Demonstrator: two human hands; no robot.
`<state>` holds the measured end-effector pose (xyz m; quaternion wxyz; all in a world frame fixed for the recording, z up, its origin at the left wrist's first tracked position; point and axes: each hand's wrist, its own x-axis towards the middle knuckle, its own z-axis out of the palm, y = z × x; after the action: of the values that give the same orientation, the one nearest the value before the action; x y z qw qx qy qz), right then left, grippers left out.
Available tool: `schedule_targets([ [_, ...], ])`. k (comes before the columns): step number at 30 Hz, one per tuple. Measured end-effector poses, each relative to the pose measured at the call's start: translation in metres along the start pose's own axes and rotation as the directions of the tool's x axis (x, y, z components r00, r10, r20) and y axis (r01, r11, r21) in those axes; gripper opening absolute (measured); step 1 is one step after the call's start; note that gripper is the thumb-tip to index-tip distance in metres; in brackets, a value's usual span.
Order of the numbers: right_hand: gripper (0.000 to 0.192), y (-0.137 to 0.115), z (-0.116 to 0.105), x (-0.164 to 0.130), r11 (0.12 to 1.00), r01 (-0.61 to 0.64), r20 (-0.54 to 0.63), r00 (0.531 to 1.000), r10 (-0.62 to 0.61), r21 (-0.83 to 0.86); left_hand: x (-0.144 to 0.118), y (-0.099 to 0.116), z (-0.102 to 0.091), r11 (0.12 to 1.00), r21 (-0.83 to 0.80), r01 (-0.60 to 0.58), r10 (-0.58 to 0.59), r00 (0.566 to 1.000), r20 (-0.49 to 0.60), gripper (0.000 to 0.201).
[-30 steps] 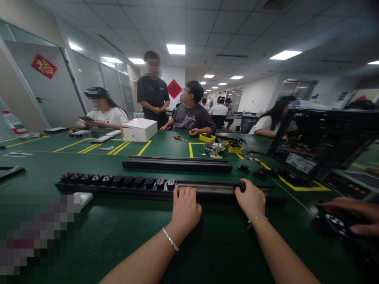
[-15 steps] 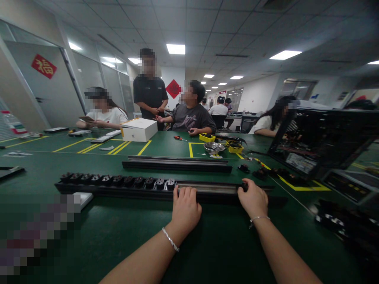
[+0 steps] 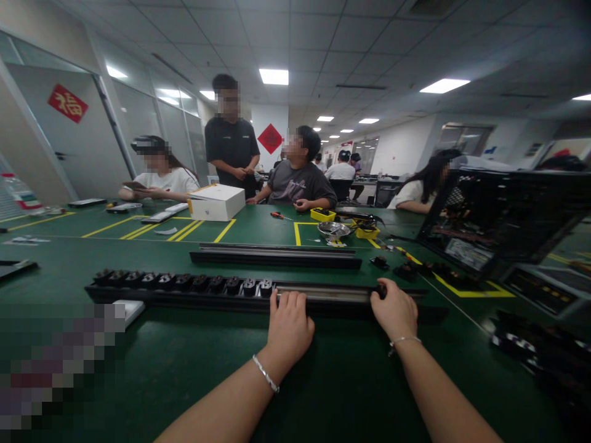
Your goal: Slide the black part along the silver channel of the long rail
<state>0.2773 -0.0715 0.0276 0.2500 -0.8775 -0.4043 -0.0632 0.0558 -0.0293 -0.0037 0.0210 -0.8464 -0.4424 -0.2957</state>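
Note:
A long black rail (image 3: 332,294) lies across the green table (image 3: 194,369) in front of me, its left half filled with several black socket modules (image 3: 184,281). My left hand (image 3: 289,326) rests on the rail's near edge at its middle, fingers curled over it. My right hand (image 3: 394,311) grips the rail further right, fingertips on a small black part (image 3: 379,290) in the channel. A second, bare black rail (image 3: 276,256) lies parallel behind.
A white box (image 3: 217,202), yellow trays (image 3: 323,214) and a metal bowl (image 3: 334,230) sit further back. An open black computer case (image 3: 503,215) stands at the right, with loose black parts (image 3: 535,354) near it. Several people sit or stand across the table.
Another person's hand at the right edge, over the loose black parts, has withdrawn out of view. The standing person shifted slightly left. My hands have barely moved.

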Motion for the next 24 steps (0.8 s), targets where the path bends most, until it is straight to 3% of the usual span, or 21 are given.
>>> schedule_targets([
  [24,0.047,0.0020,-0.0031,0.0027,0.998,-0.046,0.018,0.999,0.045,0.046,-0.0003,-0.0012,0.0022,1.000,0.006,-0.003,0.003,1.000,-0.013,0.033],
])
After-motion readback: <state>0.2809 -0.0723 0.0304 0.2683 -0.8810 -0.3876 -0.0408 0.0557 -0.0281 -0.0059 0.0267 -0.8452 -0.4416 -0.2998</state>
